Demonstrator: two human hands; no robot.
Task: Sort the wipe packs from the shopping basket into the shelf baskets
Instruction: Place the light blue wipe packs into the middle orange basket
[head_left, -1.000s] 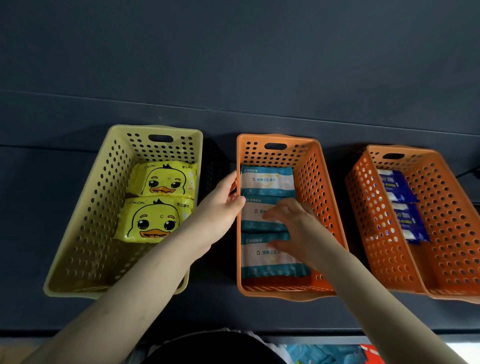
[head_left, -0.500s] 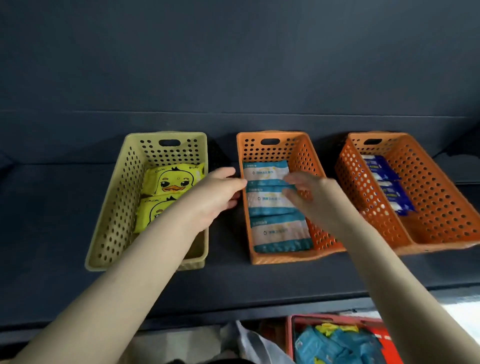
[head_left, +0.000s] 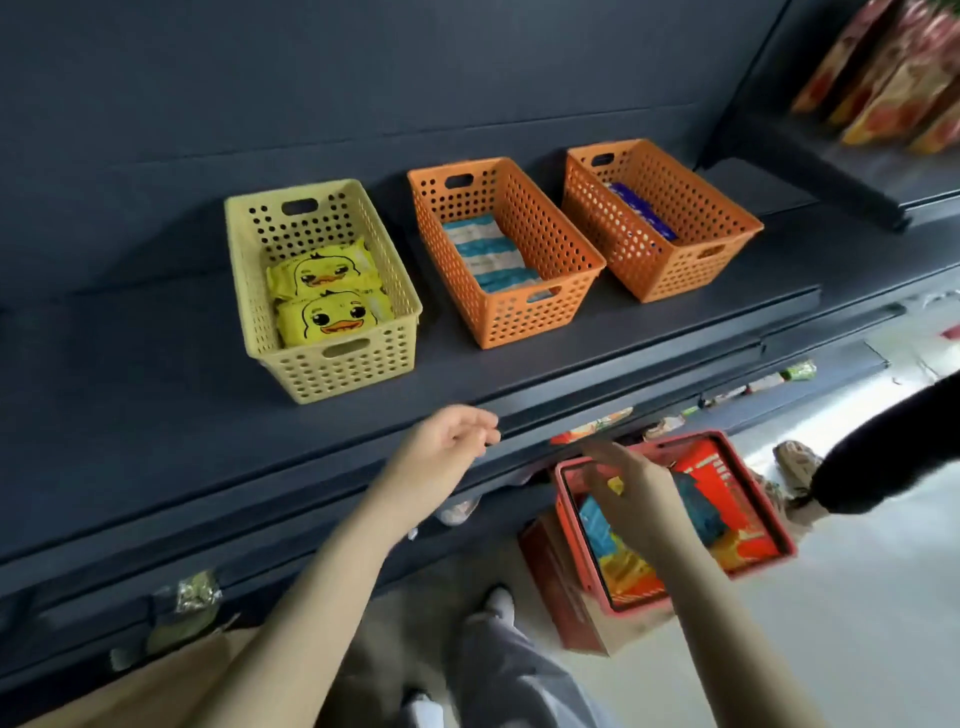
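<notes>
My right hand (head_left: 631, 493), released, hovers over the shopping basket (head_left: 754, 493) at four o'clock; the wipe packs (head_left: 597, 522) look soft and light, so I'd pinch mid-body.

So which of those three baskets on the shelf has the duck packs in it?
The pale yellow basket, leftmost of the three, holds two duck packs. The middle orange basket holds teal-and-white packs, the right orange basket dark blue packs.

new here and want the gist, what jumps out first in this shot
On the dark shelf stand three perforated baskets in a row: yellow basket at left with duck-print packs, middle orange basket with teal packs, right orange basket with blue packs. Below right, a red shopping basket holds mixed packs.
</notes>
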